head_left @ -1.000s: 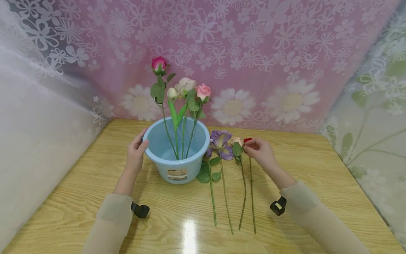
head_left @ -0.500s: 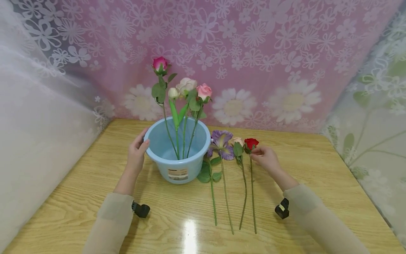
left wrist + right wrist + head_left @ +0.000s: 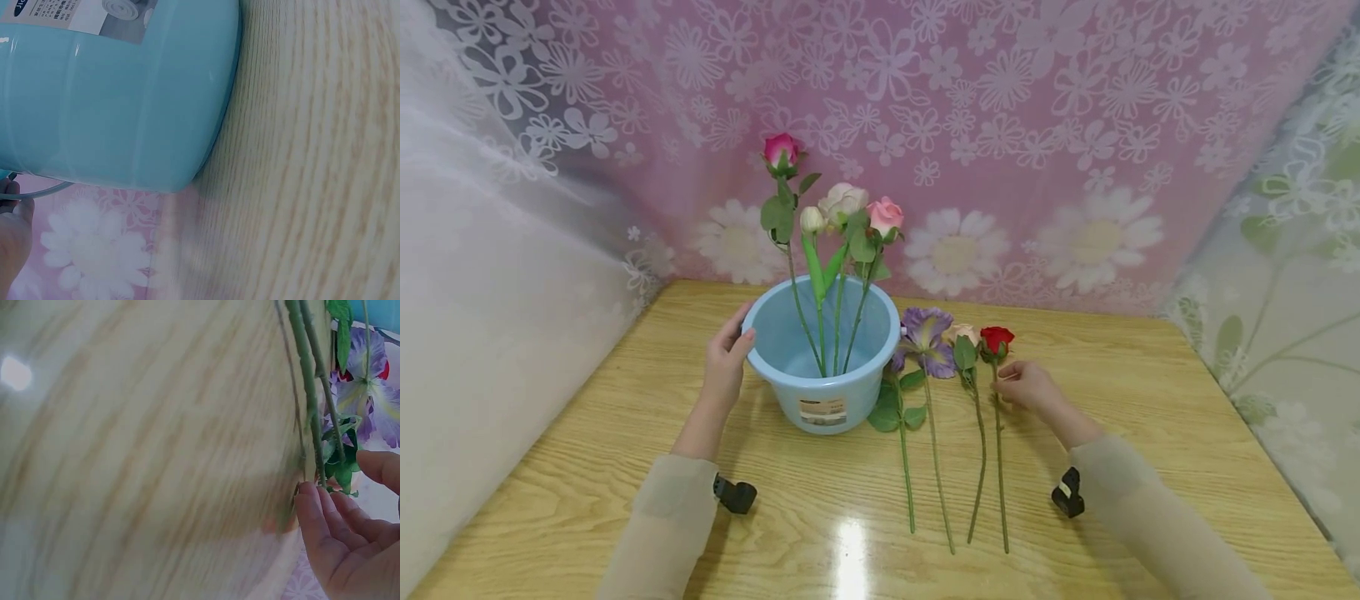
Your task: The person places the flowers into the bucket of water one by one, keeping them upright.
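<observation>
1. Biggest change: my right hand (image 3: 1032,392). A second ago it was hiding most of the red rose (image 3: 997,340), half a second ago it was tucked right under the bloom, and now it's down by the stem, around 5 o'clock from that bloom. Whole red head is showing again.
2. Those fingers are loosely bent and basically released, thumb standing apart. Tips are at the stem; can't tell if they're touching it or just beside it.
3. My left hand (image 3: 727,358) is grasping the rim of the bucket (image 3: 862,397) at 9 o'clock, thumb over the lip, same as both earlier frames.
4. The red rose hasn't budged: flat on the table (image 3: 820,517), well out at 3 o'clock from the bucket, stem running toward 6.
5. Between those two, also unmoved: a peach rose (image 3: 962,333), an iris (image 3: 927,340) and a leafy stem (image 3: 889,410), its leaves at the bucket's 4 o'clock side, its bloom mostly hidden.
6. Same bunch standing in the bucket: hot pink rose (image 3: 781,151) leaning to 11, tulip (image 3: 812,220) and white bloom (image 3: 844,201) near 12, pink rose (image 3: 886,215) toward 1.
</observation>
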A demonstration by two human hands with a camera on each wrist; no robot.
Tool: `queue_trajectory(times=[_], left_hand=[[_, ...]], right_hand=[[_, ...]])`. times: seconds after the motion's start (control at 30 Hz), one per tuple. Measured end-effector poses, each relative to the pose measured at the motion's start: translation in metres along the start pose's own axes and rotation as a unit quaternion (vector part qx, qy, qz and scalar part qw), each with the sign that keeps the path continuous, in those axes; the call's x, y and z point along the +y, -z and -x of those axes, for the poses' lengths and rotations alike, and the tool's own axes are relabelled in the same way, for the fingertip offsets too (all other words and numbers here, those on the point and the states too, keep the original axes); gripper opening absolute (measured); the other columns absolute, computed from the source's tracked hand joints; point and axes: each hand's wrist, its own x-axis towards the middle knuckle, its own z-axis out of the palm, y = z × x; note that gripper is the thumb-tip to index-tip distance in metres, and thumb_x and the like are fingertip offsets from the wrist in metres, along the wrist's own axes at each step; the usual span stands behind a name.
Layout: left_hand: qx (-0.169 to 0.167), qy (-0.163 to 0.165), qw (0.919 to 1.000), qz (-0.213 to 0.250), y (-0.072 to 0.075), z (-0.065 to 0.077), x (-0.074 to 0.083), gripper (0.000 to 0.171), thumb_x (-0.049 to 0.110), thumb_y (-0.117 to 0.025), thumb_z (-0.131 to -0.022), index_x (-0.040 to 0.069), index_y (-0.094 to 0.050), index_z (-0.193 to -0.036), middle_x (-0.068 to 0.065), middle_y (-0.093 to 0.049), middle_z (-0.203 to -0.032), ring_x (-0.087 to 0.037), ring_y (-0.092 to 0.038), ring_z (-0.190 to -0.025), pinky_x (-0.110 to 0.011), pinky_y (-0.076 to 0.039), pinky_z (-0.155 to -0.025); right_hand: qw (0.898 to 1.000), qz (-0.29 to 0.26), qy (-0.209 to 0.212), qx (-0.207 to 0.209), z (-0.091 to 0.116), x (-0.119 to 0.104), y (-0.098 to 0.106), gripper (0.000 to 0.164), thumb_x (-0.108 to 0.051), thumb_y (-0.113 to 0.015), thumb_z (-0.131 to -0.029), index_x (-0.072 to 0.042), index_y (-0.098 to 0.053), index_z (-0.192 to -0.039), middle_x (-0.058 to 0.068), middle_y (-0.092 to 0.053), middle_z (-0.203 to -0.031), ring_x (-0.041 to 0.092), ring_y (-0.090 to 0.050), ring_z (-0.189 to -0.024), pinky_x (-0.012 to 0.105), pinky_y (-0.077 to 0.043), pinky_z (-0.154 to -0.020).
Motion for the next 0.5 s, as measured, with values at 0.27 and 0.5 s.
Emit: queue_trajectory(times=[0.27, 0.5], left_hand=[[0.0, -0.001, 1.0, 0.004, -0.0002, -0.0013, -0.0013, 0.045, 0.004, -0.041, -0.091, -0.005, -0.032, -0.134, -0.017, -0.034, -0.136, -0.024, -0.033, -0.123, -0.03, -0.034, -0.096], [0.008, 0.015, 0.9998, 0.004, -0.0023, 0.0005, 0.0049, 0.044, -0.003, -0.037, -0.09, -0.007, -0.03, -0.134, -0.019, -0.032, -0.137, -0.025, -0.031, -0.124, -0.026, -0.034, -0.095]], right_hand=[[1.0, 0.012, -0.015, -0.001, -0.0045, 0.0017, -0.0049, 0.042, -0.011, -0.056, -0.085, 0.015, -0.042, -0.115, 0.028, -0.051, -0.107, 0.023, -0.058, -0.078, 0.031, -0.05, -0.064], [1.0, 0.011, -0.011, -0.021, -0.0043, 0.0032, -0.0066, 0.04, -0.01, -0.056, -0.084, 0.016, -0.042, -0.112, 0.025, -0.054, -0.097, 0.019, -0.059, -0.07, 0.031, -0.05, -0.06]])
